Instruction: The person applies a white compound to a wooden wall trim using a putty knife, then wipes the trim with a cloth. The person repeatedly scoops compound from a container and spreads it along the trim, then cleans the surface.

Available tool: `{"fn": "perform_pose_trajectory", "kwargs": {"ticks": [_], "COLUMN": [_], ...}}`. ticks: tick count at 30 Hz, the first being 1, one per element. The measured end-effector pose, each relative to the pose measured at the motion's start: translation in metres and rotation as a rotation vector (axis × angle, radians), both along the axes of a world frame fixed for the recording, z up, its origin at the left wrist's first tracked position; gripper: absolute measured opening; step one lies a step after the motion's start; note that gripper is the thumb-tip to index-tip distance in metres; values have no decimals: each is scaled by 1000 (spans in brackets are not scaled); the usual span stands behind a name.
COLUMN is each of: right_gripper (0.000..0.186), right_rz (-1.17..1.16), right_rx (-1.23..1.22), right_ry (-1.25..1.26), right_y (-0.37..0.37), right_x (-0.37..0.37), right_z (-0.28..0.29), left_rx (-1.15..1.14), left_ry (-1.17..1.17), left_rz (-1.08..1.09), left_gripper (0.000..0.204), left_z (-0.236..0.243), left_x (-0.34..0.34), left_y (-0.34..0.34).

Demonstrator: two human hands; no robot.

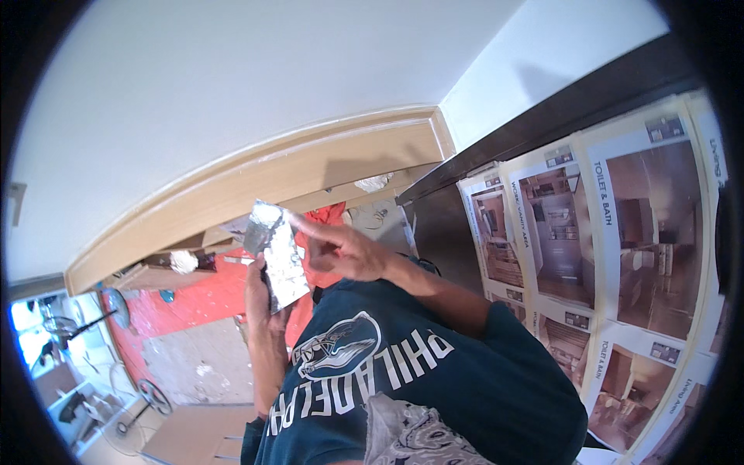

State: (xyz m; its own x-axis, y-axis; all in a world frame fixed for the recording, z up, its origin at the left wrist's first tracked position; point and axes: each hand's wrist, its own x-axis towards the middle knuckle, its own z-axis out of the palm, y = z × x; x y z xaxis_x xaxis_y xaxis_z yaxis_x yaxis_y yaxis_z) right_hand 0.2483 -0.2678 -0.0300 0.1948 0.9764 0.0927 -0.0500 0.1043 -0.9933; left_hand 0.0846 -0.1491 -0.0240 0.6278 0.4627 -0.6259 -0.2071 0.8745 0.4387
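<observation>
My left hand [262, 288] is closed around the lower left side of a flat, rectangular silver piece [284, 267], held tilted in front of my chest. Its surface is shiny and blotched with white, with a darker grey patch near the upper end. Whether it is a metal plate or foil I cannot tell. From the right my right hand [346, 249] comes over it, slightly blurred. The index finger reaches the piece's upper right edge, while the other fingers curl inward. What these fingers hold, if anything, is hidden.
Ahead rises a white wall [256, 85] with a wooden trim board [310, 155] along its base. Red sheeting [194, 291] covers part of the floor. On the right hangs a board of printed room pictures [558, 225]. A wheeled fan-like object [155, 395] stands at lower left.
</observation>
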Motion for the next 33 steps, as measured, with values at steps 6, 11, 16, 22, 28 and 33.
{"fn": "perform_pose_trajectory", "kwargs": {"ticks": [6,11,16,22,28,33], "right_gripper": [80,59,42,46,42,42], "right_rz": [-69,-24,-216,-133,-59,-25], "right_rx": [138,246,213,234,193,234], "right_ry": [-448,-798,-447,-401,-366,-340], "right_y": [-4,-18,-1,28,31,30], "right_x": [11,41,53,48,44,51], "right_z": [5,-10,11,24,28,18], "left_rx": [-35,28,183,117,-5,-94], "left_ry": [-4,-225,122,95,35,-30], "left_rz": [61,83,55,98,100,116], "left_gripper": [30,25,29,29,31,34], "left_z": [31,20,32,27,16,10], "left_x": [25,8,25,25,23,22], "left_y": [-10,2,9,1,6,11]}}
